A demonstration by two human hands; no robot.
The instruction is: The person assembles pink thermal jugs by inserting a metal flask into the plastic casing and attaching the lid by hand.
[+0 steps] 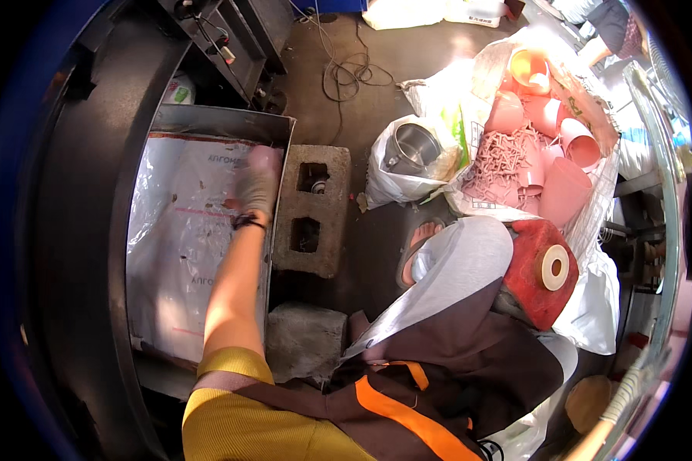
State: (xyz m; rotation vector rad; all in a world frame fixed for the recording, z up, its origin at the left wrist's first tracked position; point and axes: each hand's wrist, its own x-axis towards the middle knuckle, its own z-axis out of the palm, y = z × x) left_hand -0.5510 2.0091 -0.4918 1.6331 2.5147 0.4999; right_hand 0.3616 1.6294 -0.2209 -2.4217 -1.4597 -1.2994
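My left hand point(257, 190), in a greyish glove and smeared by motion, is over the upper right part of a metal tray point(283, 134). Its fingers are closed around a small pink plastic piece point(264, 158), whose exact shape is blurred. Under the hand lies the tray's lining, a whitish printed plastic sheet point(200, 230) with scattered small specks. At the far right edge, my right hand point(629, 390), also gloved, is beside a glass-like panel edge point(665, 315); its fingers cannot be made out.
Right of the tray stands a hollow concrete block point(334, 207). A metal pot point(414, 148) sits in a white bag. A large sack point(430, 88) holds pink cups point(565, 192) and thin pink sticks point(500, 165). Near my knee is a red container point(530, 296). Cables point(346, 77) lie behind.
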